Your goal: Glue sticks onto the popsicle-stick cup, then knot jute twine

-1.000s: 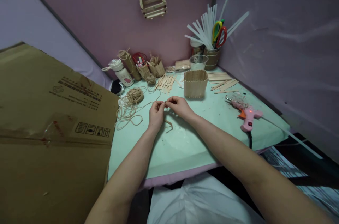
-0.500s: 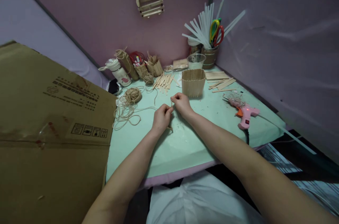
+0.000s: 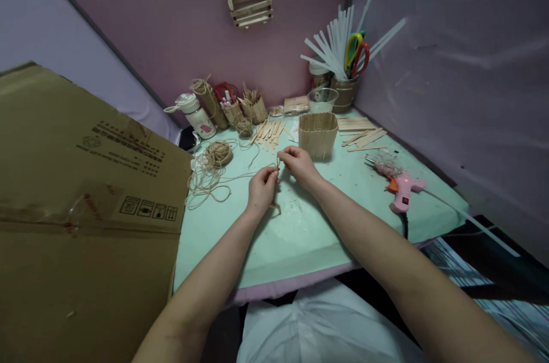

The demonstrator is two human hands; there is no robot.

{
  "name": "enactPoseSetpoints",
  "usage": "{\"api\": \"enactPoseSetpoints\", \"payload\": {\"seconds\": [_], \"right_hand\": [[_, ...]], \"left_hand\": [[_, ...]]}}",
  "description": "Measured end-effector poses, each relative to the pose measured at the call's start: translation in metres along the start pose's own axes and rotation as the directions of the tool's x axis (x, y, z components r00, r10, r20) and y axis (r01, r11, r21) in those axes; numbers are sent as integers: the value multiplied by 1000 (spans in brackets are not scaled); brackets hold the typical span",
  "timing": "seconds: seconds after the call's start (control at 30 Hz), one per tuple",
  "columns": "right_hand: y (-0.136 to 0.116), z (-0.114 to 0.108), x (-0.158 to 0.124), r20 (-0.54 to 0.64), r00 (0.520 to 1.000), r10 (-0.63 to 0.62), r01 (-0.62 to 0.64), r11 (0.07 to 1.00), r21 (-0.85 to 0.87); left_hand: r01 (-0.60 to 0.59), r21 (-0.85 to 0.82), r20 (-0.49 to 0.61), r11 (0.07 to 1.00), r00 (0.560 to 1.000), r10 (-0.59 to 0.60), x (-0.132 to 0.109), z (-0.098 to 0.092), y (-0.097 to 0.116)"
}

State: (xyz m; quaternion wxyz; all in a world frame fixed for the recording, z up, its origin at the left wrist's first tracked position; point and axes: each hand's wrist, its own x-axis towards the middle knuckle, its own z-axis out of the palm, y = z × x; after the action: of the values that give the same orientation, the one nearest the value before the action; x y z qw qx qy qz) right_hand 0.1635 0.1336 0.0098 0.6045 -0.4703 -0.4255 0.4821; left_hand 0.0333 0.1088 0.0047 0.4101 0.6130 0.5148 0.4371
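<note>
Over the middle of the table, my left hand [image 3: 261,188] pinches a piece of twine [image 3: 278,163] between thumb and fingers. My right hand [image 3: 298,164] grips the same twine just above, with fingertips pressed together. A short tail of twine [image 3: 277,208] hangs out below my left hand. From the left hand a thin strand runs left toward the loose coils and the ball of twine [image 3: 218,152]. Just beyond my right hand stands a box made of craft sticks [image 3: 317,137], upright and apart from the hand.
A pink hot glue gun [image 3: 401,186] lies at right, its cord off the table edge. Loose craft sticks [image 3: 268,133] lie behind my hands. At back right a pot [image 3: 344,95] holds scissors and white sticks. A large cardboard box [image 3: 94,208] blocks the left side.
My hands have drawn slightly apart, showing more twine between them; the right hand's fingers have lifted a little. The whole view has shifted slightly.
</note>
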Motion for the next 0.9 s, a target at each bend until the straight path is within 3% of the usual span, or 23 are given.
{"api": "enactPoseSetpoints", "payload": {"seconds": [0.13, 0.23, 0.37, 0.5, 0.73, 0.9], "right_hand": [[-3, 4, -4, 85, 996, 6, -10, 999, 49], [-2, 5, -5, 70, 996, 64, -70, 994, 81], [-1, 6, -6, 108, 981, 159, -165, 985, 44], [0, 6, -7, 203, 968, 145, -170, 979, 112], [3, 6, -8, 206, 967, 149, -195, 955, 223], [8, 9, -7, 82, 986, 148, -160, 974, 160]], "left_hand": [[-15, -81, -70, 997, 998, 9, 6, -5, 1], [-64, -108, -85, 992, 995, 55, 8, -8, 2], [-116, -124, -42, 985, 993, 111, 6, -7, 1], [-149, -117, 10, 982, 988, 151, 3, -4, 0], [-125, -102, 35, 987, 991, 129, 4, -5, -3], [-90, -96, 75, 991, 992, 97, 2, -4, 0]]}}
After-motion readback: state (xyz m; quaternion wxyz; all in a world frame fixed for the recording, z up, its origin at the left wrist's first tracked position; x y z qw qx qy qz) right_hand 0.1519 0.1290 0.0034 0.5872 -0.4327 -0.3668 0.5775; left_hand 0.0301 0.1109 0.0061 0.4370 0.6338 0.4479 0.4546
